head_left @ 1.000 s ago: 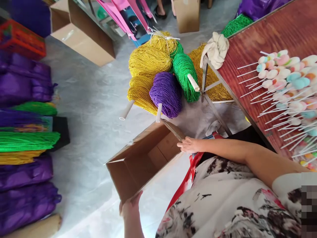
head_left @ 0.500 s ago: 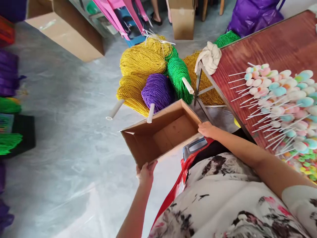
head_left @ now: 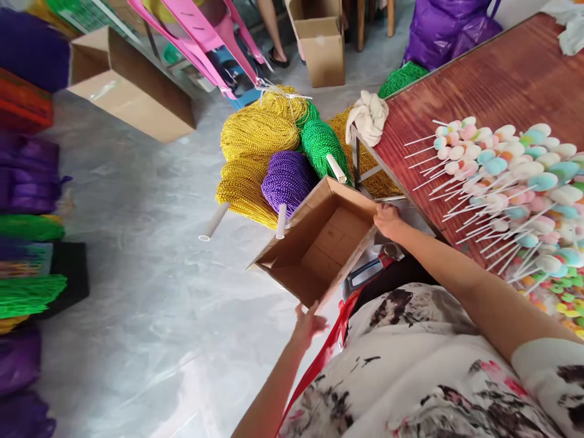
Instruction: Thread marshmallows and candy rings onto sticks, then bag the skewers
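Note:
An open cardboard box (head_left: pixel 319 246), with nothing visible inside, is tilted in front of my body. My right hand (head_left: pixel 387 220) grips its right corner, the fingers closed over the edge. At the near corner, my left hand (head_left: pixel 309 323) holds the box from below, some of its fingers hidden behind the cardboard. Just beyond the box lie bundles of beaded strands: a purple bundle (head_left: pixel 288 182), a green bundle (head_left: pixel 323 145) and a gold bundle (head_left: pixel 260 128). White tubes stick out of some bundles, and one tube (head_left: pixel 281 220) ends close to the box's far edge.
To the right stands a red-brown wooden table (head_left: pixel 460 85) with a pile of marshmallow sticks (head_left: pixel 515 176) and a crumpled cloth (head_left: pixel 368 117) on its corner. A blue-grey handle (head_left: pixel 362 274) is by my waist. Farther off are a tall cardboard box (head_left: pixel 137 91) and pink chairs (head_left: pixel 201 27).
The box has shifted slightly right and turned, its near corner swinging toward my body. My left hand has moved right with it. The whole view has shifted a little as well.

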Demonstrator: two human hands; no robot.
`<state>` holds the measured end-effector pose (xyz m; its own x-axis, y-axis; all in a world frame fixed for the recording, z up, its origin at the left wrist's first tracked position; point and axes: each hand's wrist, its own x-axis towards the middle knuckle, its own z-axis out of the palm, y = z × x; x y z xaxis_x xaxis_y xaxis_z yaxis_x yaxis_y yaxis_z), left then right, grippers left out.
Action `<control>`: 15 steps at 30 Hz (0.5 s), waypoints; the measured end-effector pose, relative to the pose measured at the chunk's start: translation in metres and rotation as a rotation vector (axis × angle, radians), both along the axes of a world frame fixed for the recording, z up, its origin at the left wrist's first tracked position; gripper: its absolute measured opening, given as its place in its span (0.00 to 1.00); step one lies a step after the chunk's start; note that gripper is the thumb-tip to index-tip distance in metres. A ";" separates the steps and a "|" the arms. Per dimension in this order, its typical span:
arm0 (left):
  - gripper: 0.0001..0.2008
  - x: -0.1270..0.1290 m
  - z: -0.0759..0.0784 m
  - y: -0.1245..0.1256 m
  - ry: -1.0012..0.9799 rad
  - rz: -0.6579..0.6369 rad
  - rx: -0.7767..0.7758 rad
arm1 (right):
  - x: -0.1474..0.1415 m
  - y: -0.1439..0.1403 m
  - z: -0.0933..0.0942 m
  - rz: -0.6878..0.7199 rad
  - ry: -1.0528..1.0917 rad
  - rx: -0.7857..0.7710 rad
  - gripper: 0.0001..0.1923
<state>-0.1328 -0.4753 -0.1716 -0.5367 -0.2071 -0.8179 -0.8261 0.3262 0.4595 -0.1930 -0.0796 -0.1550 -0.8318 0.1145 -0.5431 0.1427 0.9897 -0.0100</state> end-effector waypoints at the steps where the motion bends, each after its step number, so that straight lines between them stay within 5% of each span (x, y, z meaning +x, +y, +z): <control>1: 0.21 -0.012 0.012 -0.015 0.005 -0.071 -0.055 | 0.006 -0.007 0.000 0.012 0.039 0.005 0.18; 5: 0.26 -0.083 0.046 -0.030 0.283 -0.365 -0.309 | 0.020 -0.028 -0.005 0.149 0.108 -0.050 0.20; 9: 0.34 -0.165 0.037 0.035 0.813 -0.998 -0.745 | 0.010 -0.029 -0.013 0.181 0.056 -0.074 0.15; 12: 0.22 -0.215 0.025 0.078 0.685 -1.253 -0.796 | 0.002 -0.022 -0.016 0.158 0.036 -0.066 0.13; 15: 0.18 -0.245 0.021 0.086 0.621 -1.334 -0.758 | 0.009 -0.019 -0.020 0.151 0.062 -0.062 0.12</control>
